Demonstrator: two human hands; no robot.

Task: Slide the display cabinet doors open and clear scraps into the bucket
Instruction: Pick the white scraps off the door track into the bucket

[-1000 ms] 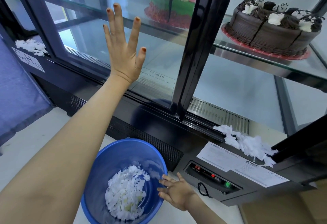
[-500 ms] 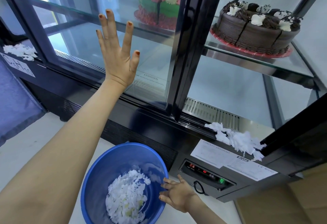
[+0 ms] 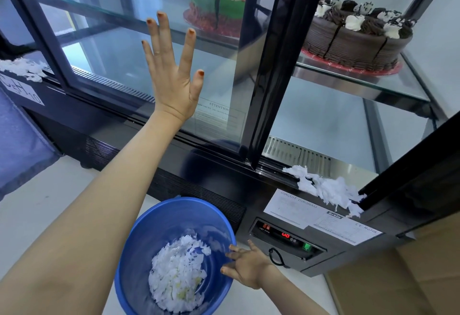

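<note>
Scraps (image 3: pixel 323 188) beside door frame (image 3: pixel 278 66); chocolate cake (image 3: pixel 356 38) on shelf (image 3: pixel 373 86) above.

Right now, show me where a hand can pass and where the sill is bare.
Pass a hand through the opening right of the black door frame, below the glass shelf, above the vent grille. The sill under the glass door is bare. Crowded: right scraps at the opening's sill, left scraps far left.
</note>
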